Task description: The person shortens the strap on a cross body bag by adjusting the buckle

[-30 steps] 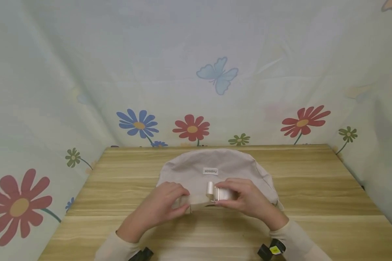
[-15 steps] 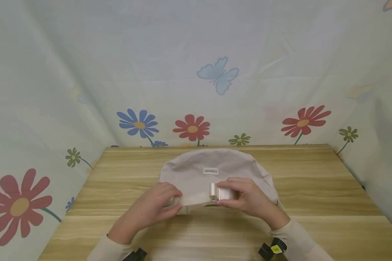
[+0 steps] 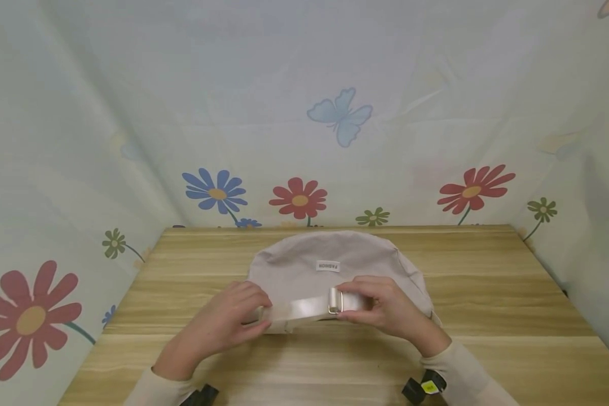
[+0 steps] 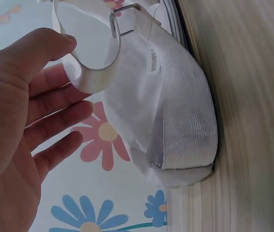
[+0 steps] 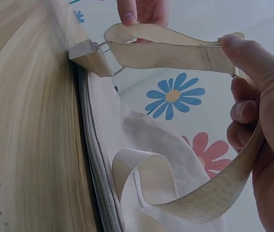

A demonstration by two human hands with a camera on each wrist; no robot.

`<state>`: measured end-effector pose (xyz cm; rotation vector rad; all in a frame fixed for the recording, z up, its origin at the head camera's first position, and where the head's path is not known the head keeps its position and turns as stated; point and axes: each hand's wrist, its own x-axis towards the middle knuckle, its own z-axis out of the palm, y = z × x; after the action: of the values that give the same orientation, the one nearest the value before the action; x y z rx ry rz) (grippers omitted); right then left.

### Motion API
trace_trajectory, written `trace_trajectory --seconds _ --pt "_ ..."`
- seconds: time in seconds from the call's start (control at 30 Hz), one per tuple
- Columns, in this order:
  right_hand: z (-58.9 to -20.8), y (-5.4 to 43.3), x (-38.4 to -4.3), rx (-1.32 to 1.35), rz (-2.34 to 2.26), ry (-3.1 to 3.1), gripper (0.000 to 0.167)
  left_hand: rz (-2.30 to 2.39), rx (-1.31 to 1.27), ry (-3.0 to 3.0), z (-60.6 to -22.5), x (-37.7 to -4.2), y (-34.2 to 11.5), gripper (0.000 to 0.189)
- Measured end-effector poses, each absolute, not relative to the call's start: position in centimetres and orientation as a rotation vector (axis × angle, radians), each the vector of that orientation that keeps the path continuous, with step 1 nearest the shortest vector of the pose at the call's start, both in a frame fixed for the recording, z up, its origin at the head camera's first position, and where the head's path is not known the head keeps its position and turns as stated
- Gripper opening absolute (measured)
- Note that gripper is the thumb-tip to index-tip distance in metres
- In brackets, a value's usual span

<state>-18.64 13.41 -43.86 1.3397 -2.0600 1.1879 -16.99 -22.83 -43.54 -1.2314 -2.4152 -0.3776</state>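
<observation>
A pale beige fabric bag with a small "FASHION" label lies on the table. Its webbing strap stretches between the two hands, along the bag's near edge. My right hand pinches the strap at a metal slide buckle. On the left, my left hand holds the strap's loop between thumb and fingers, as the left wrist view shows. That loop runs through a metal ring at the bag's end. Loose strap hangs in a curve below my right hand.
The wood-grain table extends on all sides of the bag. A cloth backdrop with printed flowers and a butterfly stands behind and at both sides. Each wrist carries a small black camera.
My left hand has moved left along the strap, and a longer stretch of strap now shows between the hands. The right hand and bag have hardly moved.
</observation>
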Motion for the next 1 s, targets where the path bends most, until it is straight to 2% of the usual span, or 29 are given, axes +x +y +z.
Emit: trace_trajectory --seconds 0.4,0.7,0.83,1.0 --pt "-44.0 13.7 -18.9 1.365 1.235 -2.031 0.047 -0.376 -1.18 -2.618 -42.7 -16.5 -24.0 0.02" --pt "-44.1 13.7 -18.9 1.334 1.229 -2.049 0.05 -0.428 -1.181 -2.663 -42.6 -16.6 -24.5 0.022" --pt "-43.9 13.5 -18.8 1.343 1.235 -2.03 0.048 -0.515 -1.186 -2.72 -42.5 -16.7 -24.1 0.026" --pt "-43.9 13.3 -18.6 1.329 1.219 -2.048 0.044 -0.722 -1.209 -2.648 -42.7 -17.0 -21.8 0.022"
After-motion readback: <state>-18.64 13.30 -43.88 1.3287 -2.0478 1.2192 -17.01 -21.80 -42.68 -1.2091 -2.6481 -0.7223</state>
